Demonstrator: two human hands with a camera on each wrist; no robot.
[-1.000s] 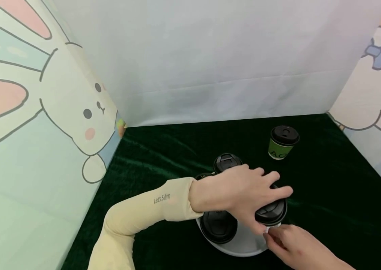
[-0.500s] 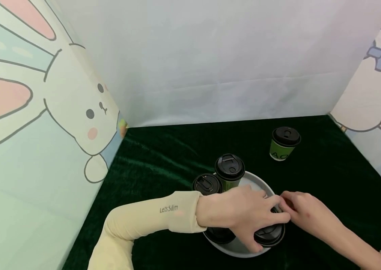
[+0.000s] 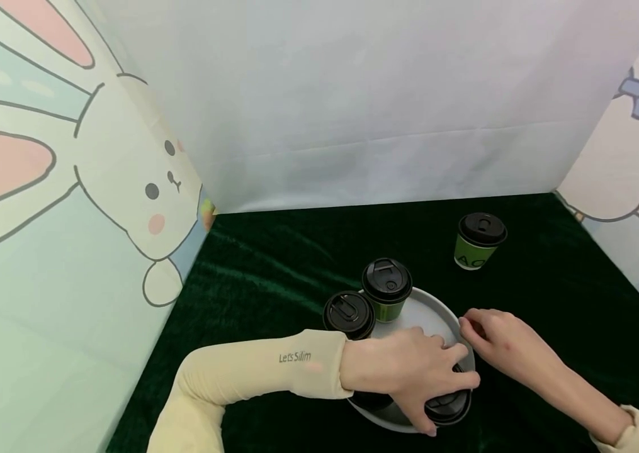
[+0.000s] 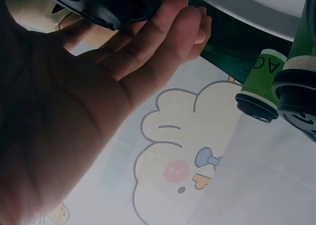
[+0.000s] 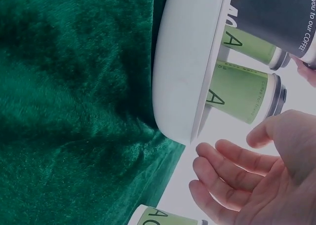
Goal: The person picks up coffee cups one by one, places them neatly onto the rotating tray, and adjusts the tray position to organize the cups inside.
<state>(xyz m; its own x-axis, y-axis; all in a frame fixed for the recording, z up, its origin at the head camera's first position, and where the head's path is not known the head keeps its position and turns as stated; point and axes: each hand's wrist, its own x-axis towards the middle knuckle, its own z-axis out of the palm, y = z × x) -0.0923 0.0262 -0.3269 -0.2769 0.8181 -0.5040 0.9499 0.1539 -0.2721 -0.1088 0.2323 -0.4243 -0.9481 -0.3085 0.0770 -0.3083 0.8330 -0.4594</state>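
The left hand (image 3: 417, 372) on a dark cup (image 3: 447, 408) at the near right of a pale tray (image 3: 438, 309).
From my end I see green cloth (image 3: 279, 264), lightly creased, running back to a plain whitish wall (image 3: 364, 94); a cartoon rabbit (image 3: 121, 182) covers the left side and another cartoon figure (image 3: 608, 154) the right. The left hand's fingers and thumb are spread round the cup's lid, gripping it from above; whether its base touches the tray I cannot tell. The right hand (image 3: 506, 345) is just beside the rim, fingers loosely bent, holding nothing. Two lidded cups (image 3: 388, 284) stand at the tray's far left; a green cup (image 3: 479, 245) stands apart on the cloth.
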